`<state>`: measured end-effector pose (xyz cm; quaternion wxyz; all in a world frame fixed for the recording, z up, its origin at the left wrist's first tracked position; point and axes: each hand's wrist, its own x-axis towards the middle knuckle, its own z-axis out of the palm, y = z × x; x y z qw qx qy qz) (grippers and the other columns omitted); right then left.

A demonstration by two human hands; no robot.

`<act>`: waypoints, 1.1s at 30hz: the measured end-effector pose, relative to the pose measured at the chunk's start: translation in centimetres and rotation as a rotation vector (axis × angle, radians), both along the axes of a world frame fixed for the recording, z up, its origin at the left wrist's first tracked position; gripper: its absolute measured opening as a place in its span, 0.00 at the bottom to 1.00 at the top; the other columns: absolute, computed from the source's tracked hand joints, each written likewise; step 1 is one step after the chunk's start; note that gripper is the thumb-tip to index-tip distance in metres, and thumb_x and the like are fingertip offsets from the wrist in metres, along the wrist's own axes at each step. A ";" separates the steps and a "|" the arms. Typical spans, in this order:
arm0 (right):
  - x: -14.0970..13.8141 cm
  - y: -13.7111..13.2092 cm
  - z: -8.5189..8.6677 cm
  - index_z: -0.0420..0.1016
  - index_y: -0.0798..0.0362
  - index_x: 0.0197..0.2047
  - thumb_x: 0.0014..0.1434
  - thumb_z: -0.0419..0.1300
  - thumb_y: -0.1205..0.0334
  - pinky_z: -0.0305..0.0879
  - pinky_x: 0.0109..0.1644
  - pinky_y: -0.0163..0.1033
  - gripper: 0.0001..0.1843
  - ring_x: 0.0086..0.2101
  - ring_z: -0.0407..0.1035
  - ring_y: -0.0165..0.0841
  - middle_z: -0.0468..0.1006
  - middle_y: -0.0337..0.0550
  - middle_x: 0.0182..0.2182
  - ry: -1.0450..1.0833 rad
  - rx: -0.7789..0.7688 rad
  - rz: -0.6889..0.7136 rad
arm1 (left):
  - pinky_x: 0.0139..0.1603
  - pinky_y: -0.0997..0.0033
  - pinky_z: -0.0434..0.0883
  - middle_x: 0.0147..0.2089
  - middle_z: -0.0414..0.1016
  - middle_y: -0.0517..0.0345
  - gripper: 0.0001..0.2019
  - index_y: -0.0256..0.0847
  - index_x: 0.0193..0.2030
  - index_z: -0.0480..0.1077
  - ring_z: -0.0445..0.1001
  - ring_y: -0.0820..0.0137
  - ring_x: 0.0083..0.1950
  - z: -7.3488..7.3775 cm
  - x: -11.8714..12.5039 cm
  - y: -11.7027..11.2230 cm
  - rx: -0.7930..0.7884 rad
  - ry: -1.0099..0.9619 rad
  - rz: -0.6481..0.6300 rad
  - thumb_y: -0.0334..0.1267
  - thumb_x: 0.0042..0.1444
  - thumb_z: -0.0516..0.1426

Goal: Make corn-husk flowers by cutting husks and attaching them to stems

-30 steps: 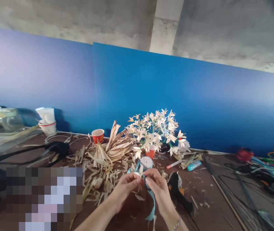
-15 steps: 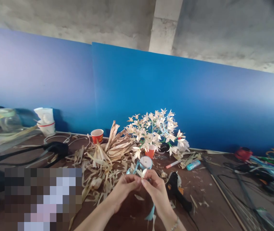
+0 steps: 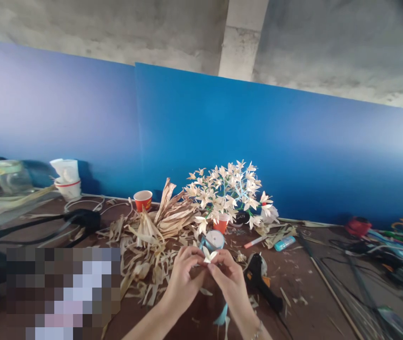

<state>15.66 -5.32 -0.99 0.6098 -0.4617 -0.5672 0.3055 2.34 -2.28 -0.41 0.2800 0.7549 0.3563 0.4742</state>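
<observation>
A small pale corn-husk flower (image 3: 208, 256) with pointed petals is held up in front of me. My right hand (image 3: 229, 276) pinches its base between thumb and forefinger. From the other side, my left hand (image 3: 186, 276) has its bent fingers at the flower; its exact contact is partly hidden. Just behind the hands sits a roll of light blue ribbon (image 3: 214, 239). A blue strip (image 3: 222, 315) hangs below my right hand. Farther back, a bunch of similar husk flowers (image 3: 226, 189) stands in an orange paper cup (image 3: 220, 224).
Dried corn husks (image 3: 148, 245) and scraps pile up on the left. A black glue gun (image 3: 263, 283) lies right of my right hand, near a blue tube (image 3: 284, 243) and an orange-capped pen (image 3: 254, 242). Another red cup (image 3: 143, 200) stands behind. Cables and rods cover the far right.
My left hand has shifted, with its fingers raised and its thumb lower. The blue ribbon beside its fingertips no longer shows there. The flower has turned slightly and its petals stand more upright.
</observation>
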 end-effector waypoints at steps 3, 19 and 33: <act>-0.1 -0.1 0.2 0.69 0.54 0.28 0.51 0.59 0.61 0.60 0.30 0.30 0.05 0.28 0.62 0.28 0.67 0.40 0.30 -0.039 -0.007 -0.029 | 0.44 0.62 0.63 0.37 0.70 0.55 0.05 0.42 0.26 0.70 0.65 0.63 0.43 0.0 -0.2 0.0 0.060 0.060 0.070 0.32 0.49 0.55; 2.7 -0.9 2.6 0.64 0.53 0.19 0.50 0.56 0.61 0.58 0.30 0.34 0.11 0.26 0.65 0.31 0.69 0.39 0.22 -0.670 -0.244 -0.208 | 0.43 0.62 0.64 0.36 0.70 0.55 0.03 0.42 0.25 0.70 0.66 0.63 0.41 -0.6 -0.5 1.0 0.120 0.081 0.186 0.33 0.48 0.56; 8.1 -3.8 0.7 0.63 0.58 0.43 0.44 0.54 0.72 0.60 0.39 0.41 0.19 0.41 0.68 0.44 0.71 0.54 0.38 -1.286 -0.722 -0.650 | 0.42 0.66 0.66 0.31 0.73 0.56 0.06 0.40 0.24 0.70 0.71 0.65 0.37 -1.2 -0.1 1.4 -0.170 -0.060 0.047 0.38 0.47 0.55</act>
